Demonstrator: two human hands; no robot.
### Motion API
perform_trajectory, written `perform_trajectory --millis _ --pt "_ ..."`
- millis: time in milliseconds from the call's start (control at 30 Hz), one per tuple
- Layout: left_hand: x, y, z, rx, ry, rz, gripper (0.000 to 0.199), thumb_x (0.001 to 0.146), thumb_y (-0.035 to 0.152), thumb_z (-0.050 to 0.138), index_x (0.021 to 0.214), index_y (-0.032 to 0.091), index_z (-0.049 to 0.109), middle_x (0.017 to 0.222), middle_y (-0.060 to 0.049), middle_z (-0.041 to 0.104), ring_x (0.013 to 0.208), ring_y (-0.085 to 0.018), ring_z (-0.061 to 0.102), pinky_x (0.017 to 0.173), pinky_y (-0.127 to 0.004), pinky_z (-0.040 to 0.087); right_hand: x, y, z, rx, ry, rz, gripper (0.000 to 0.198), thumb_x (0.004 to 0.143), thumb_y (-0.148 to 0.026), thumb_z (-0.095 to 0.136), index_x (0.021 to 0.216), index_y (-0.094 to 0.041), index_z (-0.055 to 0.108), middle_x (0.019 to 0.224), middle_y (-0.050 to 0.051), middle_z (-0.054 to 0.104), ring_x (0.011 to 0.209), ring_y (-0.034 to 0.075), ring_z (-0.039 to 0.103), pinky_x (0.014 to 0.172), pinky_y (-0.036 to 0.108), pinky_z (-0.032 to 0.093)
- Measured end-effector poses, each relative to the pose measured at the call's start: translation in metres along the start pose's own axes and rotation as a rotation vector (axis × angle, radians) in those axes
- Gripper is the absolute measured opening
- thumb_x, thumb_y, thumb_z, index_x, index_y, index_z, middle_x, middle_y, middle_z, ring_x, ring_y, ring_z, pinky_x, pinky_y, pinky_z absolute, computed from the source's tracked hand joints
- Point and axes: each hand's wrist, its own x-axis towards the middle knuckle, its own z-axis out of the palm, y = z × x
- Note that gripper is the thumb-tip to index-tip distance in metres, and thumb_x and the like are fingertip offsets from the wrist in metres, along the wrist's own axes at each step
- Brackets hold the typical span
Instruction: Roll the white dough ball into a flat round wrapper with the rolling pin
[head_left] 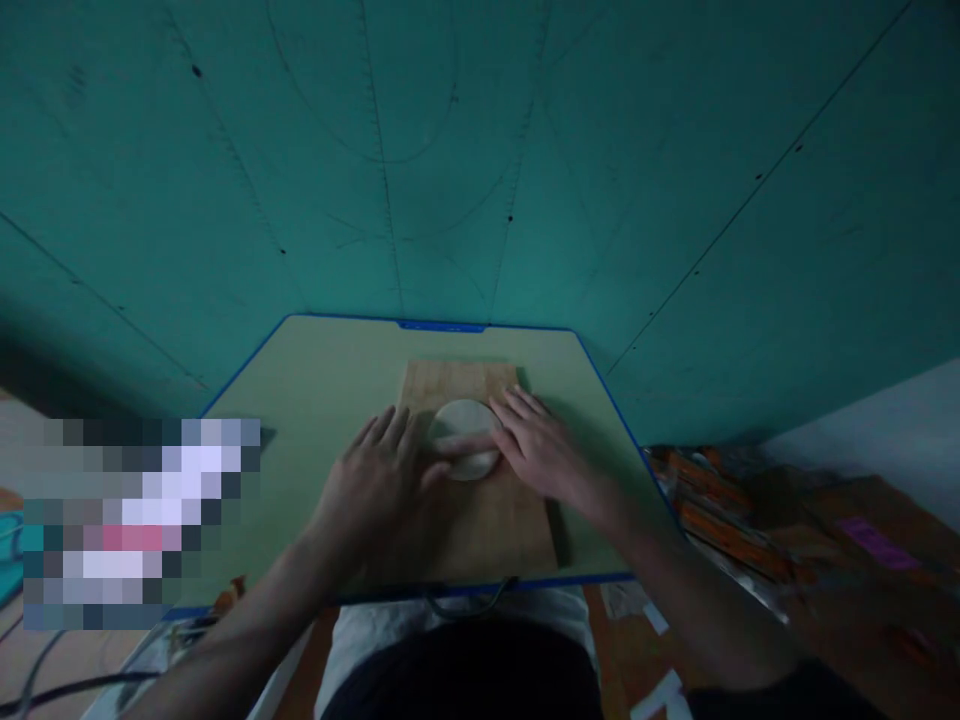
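Head view: hands point(375, 472) point(538, 445) lie flat on a rolling pin point(466, 445), board point(484, 525) bare to its near edge.

Matt wooden board point(480, 535), smooth dough disc point(461, 416), rolling pin point(469, 445) probably of wood, matt tabletop point(330, 365)

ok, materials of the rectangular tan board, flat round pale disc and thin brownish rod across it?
Rectangular tan board: likely wood, matte; faint banding shows. Flat round pale disc: possibly dough, matte; smooth, even colour. Thin brownish rod: perhaps wood by colour; finish unclear.
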Motion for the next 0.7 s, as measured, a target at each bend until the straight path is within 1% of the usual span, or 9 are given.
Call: perform_trajectory --millis 100,167,233,300,367,433,500,633,700 --pt "-0.03 0.014 -0.002 -0.024 0.077 0.089 0.071 0.099 0.06 0.033 0.147 0.008 0.039 0.143 -0.024 0.056 0.134 -0.035 0.053 0.108 -0.051 0.045 -0.039 -0.007 0.0 0.008 0.025 -0.028 0.056 0.103 -0.04 0.036 0.152 -0.012 0.043 0.158 0.015 0.04 0.15 0.029 0.03 0.121 0.05 0.031" --pt "-0.034 0.017 -0.004 -0.024 0.067 0.12 0.072 0.099 0.059 0.034 0.147 0.006 0.039 0.143 -0.024 0.056 0.134 -0.036 0.052 0.109 -0.053 0.043 -0.051 -0.008 0.0 -0.008 0.034 -0.01 0.061 0.102 -0.042 0.039 0.152 -0.008 0.042 0.159 0.018 0.037 0.149 0.032 0.031 0.121 0.051 0.031" --pt "-0.015 0.01 -0.004 -0.021 -0.002 0.101 0.069 0.1 0.056 0.035 0.142 0.002 0.044 0.142 -0.026 0.056 0.133 -0.038 0.052 0.11 -0.053 0.041 -0.039 -0.006 0.0 -0.016 0.026 0.021 0.061 0.103 -0.042 0.037 0.152 -0.006 0.04 0.159 0.02 0.037 0.148 0.033 0.032 0.122 0.052 0.028" --pt "0.019 -0.003 -0.001 0.003 -0.036 0.066 0.063 0.103 0.051 0.03 0.137 0.003 0.051 0.14 -0.025 0.058 0.132 -0.037 0.053 0.108 -0.051 0.042 -0.008 0.002 0.0 -0.02 0.004 0.034 0.056 0.104 -0.037 0.034 0.152 -0.01 0.042 0.157 0.017 0.04 0.146 0.033 0.035 0.122 0.054 0.026" --pt "0.053 -0.015 0.004 0.023 -0.052 -0.01 0.059 0.104 0.046 0.025 0.136 0.004 0.052 0.139 -0.024 0.058 0.132 -0.037 0.053 0.107 -0.05 0.043 0.026 0.012 0.001 -0.052 -0.018 0.087 0.053 0.104 -0.035 0.034 0.15 -0.012 0.046 0.157 0.016 0.041 0.145 0.035 0.037 0.12 0.057 0.026" --pt "0.072 -0.022 0.008 0.025 -0.056 -0.069 0.058 0.105 0.045 0.025 0.136 0.004 0.053 0.139 -0.023 0.059 0.133 -0.035 0.052 0.107 -0.048 0.043 0.046 0.018 0.0 -0.073 -0.02 0.135 0.051 0.104 -0.032 0.033 0.148 -0.01 0.048 0.156 0.019 0.042 0.146 0.035 0.036 0.119 0.056 0.027" --pt "0.069 -0.021 0.01 0.041 -0.038 -0.092 0.06 0.104 0.046 0.026 0.136 0.003 0.052 0.14 -0.023 0.058 0.135 -0.036 0.05 0.109 -0.047 0.041 0.045 0.017 0.0 -0.067 -0.02 0.131 0.05 0.104 -0.031 0.032 0.146 -0.01 0.051 0.154 0.019 0.045 0.146 0.033 0.035 0.119 0.054 0.028" --pt "0.038 -0.01 0.012 0.062 0.027 -0.019 0.065 0.102 0.055 0.03 0.14 0.006 0.051 0.146 -0.022 0.053 0.141 -0.039 0.042 0.114 -0.051 0.036 0.007 0.01 0.003 -0.033 0.009 0.052 0.051 0.105 -0.035 0.033 0.146 -0.011 0.051 0.153 0.018 0.046 0.146 0.031 0.036 0.122 0.05 0.026" --pt "0.04 -0.008 0.012 0.057 0.021 -0.001 0.065 0.102 0.056 0.031 0.14 0.008 0.052 0.146 -0.021 0.054 0.141 -0.038 0.043 0.113 -0.052 0.036 0.003 0.01 0.004 -0.047 0.0 0.039 0.054 0.105 -0.039 0.031 0.147 -0.01 0.049 0.153 0.017 0.047 0.146 0.031 0.036 0.122 0.049 0.027"
